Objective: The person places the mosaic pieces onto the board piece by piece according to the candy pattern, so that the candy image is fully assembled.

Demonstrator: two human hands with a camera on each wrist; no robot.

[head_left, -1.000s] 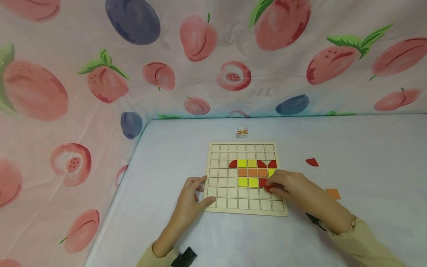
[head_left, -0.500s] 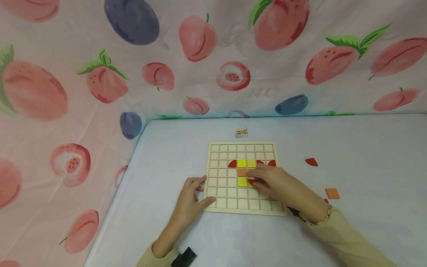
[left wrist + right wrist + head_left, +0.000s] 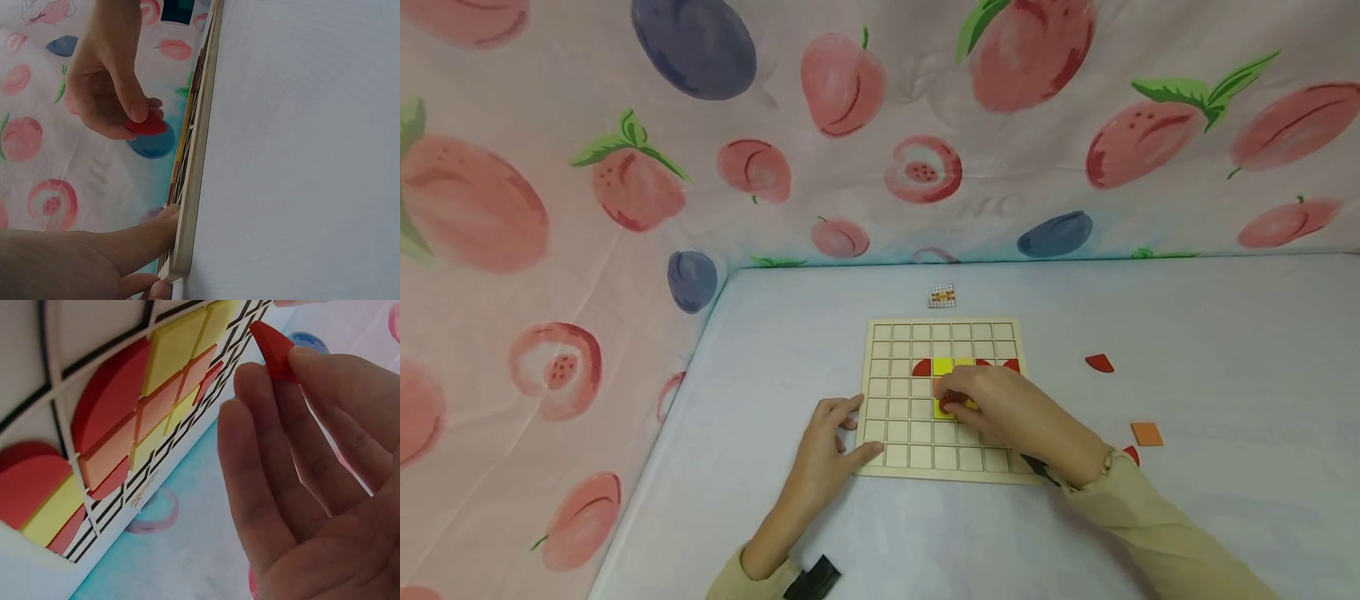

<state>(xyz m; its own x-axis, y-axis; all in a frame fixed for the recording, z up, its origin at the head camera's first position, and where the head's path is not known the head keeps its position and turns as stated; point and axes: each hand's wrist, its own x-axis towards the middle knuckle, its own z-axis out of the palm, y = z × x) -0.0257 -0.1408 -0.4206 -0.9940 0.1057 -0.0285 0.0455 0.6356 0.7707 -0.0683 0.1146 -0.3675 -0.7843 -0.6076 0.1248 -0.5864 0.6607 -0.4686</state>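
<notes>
The pale wooden grid board (image 3: 898, 429) lies on the white table. My left hand (image 3: 823, 446) is at its left side, the thumb on the board's face and the index fingertip at the edge. My right hand (image 3: 1000, 400) pinches a red quarter-circle tile (image 3: 272, 353) between thumb and fingers, over the board's middle. In the left wrist view that red tile (image 3: 149, 125) shows apart from the board. Red, yellow and orange tiles fill part of the grid, including a yellow square (image 3: 943, 366) and a red quarter-circle (image 3: 922, 367). The right hand hides several of them in the head view.
A small pattern card (image 3: 941, 296) lies beyond the board. To the right are a loose red tile (image 3: 1100, 363), an orange square (image 3: 1147, 434) and another red tile (image 3: 1131, 455) partly behind the right sleeve. Fruit-print cloth (image 3: 988, 175) stands behind the table.
My right hand has moved left across the board with the red tile, from the right columns to the middle ones. The left hand stays where it was.
</notes>
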